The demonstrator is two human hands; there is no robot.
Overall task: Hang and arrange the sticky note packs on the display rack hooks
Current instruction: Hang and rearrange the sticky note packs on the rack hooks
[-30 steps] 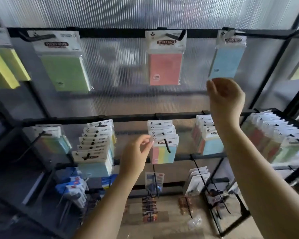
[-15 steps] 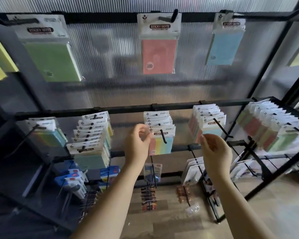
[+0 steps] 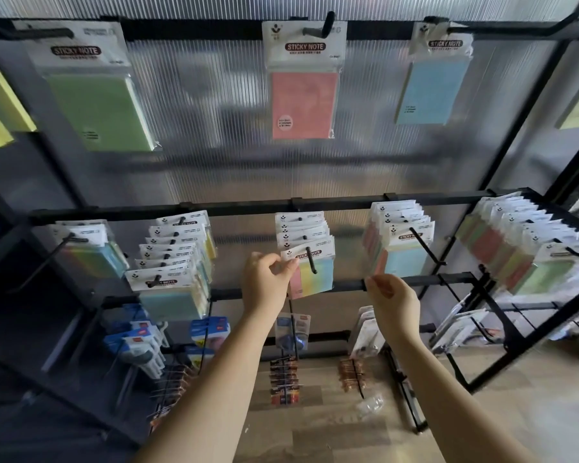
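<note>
On the left a green pack (image 3: 97, 108) hangs from the top rail, with a full hook of packs (image 3: 173, 262) below it. The left hand (image 3: 268, 282) pinches the header edge of the striped front pack (image 3: 315, 272) on the middle hook (image 3: 311, 260). The right hand (image 3: 393, 302), fingertips pinched together, hovers just below the pack stack (image 3: 403, 248) on the next hook; whether it grips anything I cannot tell.

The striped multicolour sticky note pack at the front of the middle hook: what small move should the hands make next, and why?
Probably the left hand, which pinches the left edge of the striped multicolour sticky note pack, should turn it straight. The pack hangs tilted on the black metal hook, while the white-headed packs behind it sit level. The right hand hovers near its right corner and could steady it.
</note>
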